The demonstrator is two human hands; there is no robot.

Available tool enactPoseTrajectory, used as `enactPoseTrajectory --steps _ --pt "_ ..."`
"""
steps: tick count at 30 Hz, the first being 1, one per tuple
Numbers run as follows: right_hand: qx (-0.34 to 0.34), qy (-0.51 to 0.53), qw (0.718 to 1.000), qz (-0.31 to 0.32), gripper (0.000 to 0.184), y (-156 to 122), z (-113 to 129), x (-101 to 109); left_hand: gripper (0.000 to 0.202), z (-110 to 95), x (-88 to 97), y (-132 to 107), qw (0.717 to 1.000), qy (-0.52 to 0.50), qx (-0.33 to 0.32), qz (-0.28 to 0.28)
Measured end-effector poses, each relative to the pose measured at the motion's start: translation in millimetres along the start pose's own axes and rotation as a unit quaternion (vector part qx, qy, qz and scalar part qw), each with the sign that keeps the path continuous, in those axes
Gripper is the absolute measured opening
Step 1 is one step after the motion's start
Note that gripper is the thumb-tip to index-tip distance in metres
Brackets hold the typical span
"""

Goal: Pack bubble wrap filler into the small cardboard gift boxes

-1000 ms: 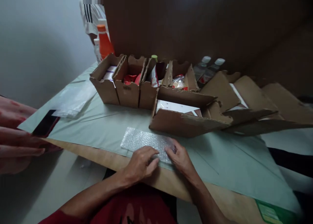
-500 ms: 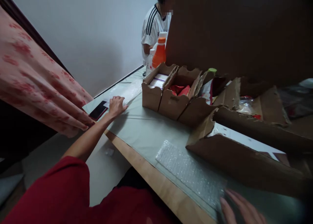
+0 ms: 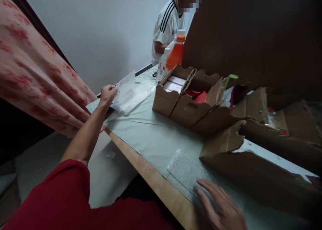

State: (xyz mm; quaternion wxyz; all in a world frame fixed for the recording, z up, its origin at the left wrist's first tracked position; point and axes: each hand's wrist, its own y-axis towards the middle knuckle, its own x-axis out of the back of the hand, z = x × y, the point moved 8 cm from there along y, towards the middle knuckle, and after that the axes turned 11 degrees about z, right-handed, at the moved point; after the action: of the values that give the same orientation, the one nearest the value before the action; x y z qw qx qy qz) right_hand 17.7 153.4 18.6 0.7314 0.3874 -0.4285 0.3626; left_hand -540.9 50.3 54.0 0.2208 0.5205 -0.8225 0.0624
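Note:
My left hand (image 3: pixel 108 95) is closed on the edge of a clear bubble wrap sheet (image 3: pixel 126 84), holding it partly raised off the table. More of that clear wrap (image 3: pixel 141 94) lies flat beside it. A phone (image 3: pixel 109 112) is mostly hidden behind my left wrist. Near the table's front edge, my right hand (image 3: pixel 221 203) has its fingers apart over the end of a folded piece of bubble wrap (image 3: pixel 186 169); whether they press on it I cannot tell.
Cardboard bins (image 3: pixel 186 109) with small boxes and red packets stand along the table (image 3: pixel 141 129). An orange bottle (image 3: pixel 175 54) and a clear bottle (image 3: pixel 162 64) stand behind them. Another person (image 3: pixel 166 25) is at the far end. A floral curtain (image 3: pixel 42 65) hangs left.
My left hand has closed on the far bubble wrap and lifted its edge, moving left over the phone. My right hand has moved left over the near piece. The view has shifted slightly.

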Motion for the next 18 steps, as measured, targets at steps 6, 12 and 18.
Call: enactPoseTrajectory --steps 6,12,18 --pt "0.074 0.102 0.982 0.142 0.023 131.6 52.9 -49.2 0.011 10.7 14.7 6.3 0.994 -0.11 0.019 0.018" --pt "0.111 -0.036 0.958 0.262 0.032 255.2 96.3 -112.5 0.01 11.8 28.5 20.0 0.987 -0.159 -0.001 0.024" --pt "0.137 -0.082 0.958 0.238 0.045 349.1 139.4 -155.8 0.01 9.9 33.7 26.3 0.987 -0.155 -0.021 0.031"
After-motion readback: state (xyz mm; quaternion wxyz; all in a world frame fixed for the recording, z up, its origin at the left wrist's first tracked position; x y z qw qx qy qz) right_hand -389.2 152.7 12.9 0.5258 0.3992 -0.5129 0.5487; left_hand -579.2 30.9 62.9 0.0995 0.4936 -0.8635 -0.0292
